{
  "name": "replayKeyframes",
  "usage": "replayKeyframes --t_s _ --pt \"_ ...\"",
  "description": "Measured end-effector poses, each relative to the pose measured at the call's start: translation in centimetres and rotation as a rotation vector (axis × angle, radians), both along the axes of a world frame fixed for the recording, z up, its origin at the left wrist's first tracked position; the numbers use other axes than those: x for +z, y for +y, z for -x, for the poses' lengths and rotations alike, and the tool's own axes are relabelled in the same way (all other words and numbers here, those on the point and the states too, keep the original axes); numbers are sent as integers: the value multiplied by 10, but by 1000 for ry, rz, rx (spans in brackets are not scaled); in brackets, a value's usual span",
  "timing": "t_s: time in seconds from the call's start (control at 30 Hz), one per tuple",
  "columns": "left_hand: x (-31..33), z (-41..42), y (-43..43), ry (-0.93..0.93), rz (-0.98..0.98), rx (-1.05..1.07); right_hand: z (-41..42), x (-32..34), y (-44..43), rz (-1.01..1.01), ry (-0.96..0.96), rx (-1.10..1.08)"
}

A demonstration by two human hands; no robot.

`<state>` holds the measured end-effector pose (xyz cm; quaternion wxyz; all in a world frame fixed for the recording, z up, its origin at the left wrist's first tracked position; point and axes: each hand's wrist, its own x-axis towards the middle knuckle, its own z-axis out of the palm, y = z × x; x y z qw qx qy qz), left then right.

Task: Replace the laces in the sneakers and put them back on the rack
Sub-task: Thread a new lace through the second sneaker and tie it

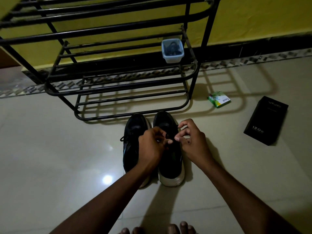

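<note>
Two black sneakers with white soles stand side by side on the floor, toes toward the rack: the left sneaker (133, 141) and the right sneaker (170, 159). Both my hands are over the right sneaker's lacing. My left hand (151, 146) pinches the black lace (167, 136) with curled fingers. My right hand (190, 141) pinches another part of the same lace between thumb and finger. A loose lace end sticks out on the left sneaker's left side. The black metal shoe rack (118, 76) stands just beyond the sneakers.
A clear plastic tub (172, 51) holding dark cords sits on the rack's middle shelf at the right. A small green carton (219, 99) and a black phone box (266, 120) lie on the tiled floor to the right. My toes show at the bottom edge.
</note>
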<state>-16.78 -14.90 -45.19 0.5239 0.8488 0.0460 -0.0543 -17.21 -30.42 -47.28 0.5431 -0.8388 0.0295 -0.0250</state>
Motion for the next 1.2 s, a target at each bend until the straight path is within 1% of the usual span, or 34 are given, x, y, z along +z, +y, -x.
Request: replayKeyframes --t_s 0.13,0.2,0.3,0.33,0.37,0.47,0.53,0.6,0.63,0.67,0.7,0.73,0.77,0.8,0.83,0.9,0.93,0.97,1.0,1.03,1.07,1.1,1.13,1.2 --pt "2 2 -1 -63 -81 -50 1 0 -1 10 -17 11" --pt "2 2 -1 -106 -156 -75 1 2 0 24 -30 14" --pt "4 4 0 -121 -222 -83 0 1 -1 38 -72 -63" --pt "5 4 1 -119 -229 -85 0 1 -1 6 -72 -96" --pt "5 4 1 -127 -238 -87 -1 1 -1 -65 -49 -130" --pt "4 4 2 -147 -256 -101 -3 4 7 -491 117 -228" --pt "4 4 2 -136 -249 -102 -4 6 9 -720 203 -315" --pt "4 4 2 -111 -263 -93 -8 3 8 -855 250 -347" --pt "3 4 2 -104 -277 -86 -10 2 7 -844 252 -336" --pt "1 3 2 -99 -293 -78 -12 0 5 -748 221 -310" --pt "-1 3 3 -96 -307 -68 -14 -1 2 -545 150 -263" --pt "-2 3 4 -97 -321 -57 -16 -1 -5 -306 37 -182" --pt "-4 4 5 -97 -330 -51 -20 -1 -11 -37 -94 -70" --pt "-5 4 6 -93 -333 -51 -22 -2 -17 187 -202 59" --pt "-4 5 7 -90 -334 -56 -24 -2 -24 359 -253 200" --pt "-1 5 11 -84 -330 -81 -27 -4 -33 593 -229 394" --pt "1 6 13 -84 -322 -93 -26 -3 -37 679 -203 426" --pt "3 6 15 -83 -311 -103 -27 -4 -40 698 -180 416" --pt "5 6 16 -79 -302 -111 -26 -3 -42 644 -177 366" --pt "6 7 17 -72 -292 -113 -25 -1 -43 509 -191 276" --pt "8 7 17 -66 -283 -114 -23 3 -42 313 -177 156" --pt "8 8 17 -58 -273 -115 -23 7 -40 65 -114 24" --pt "9 8 17 -54 -266 -118 -23 12 -38 -235 -30 -98" --pt "8 9 17 -60 -274 -130 -20 23 -31 -815 135 -253"
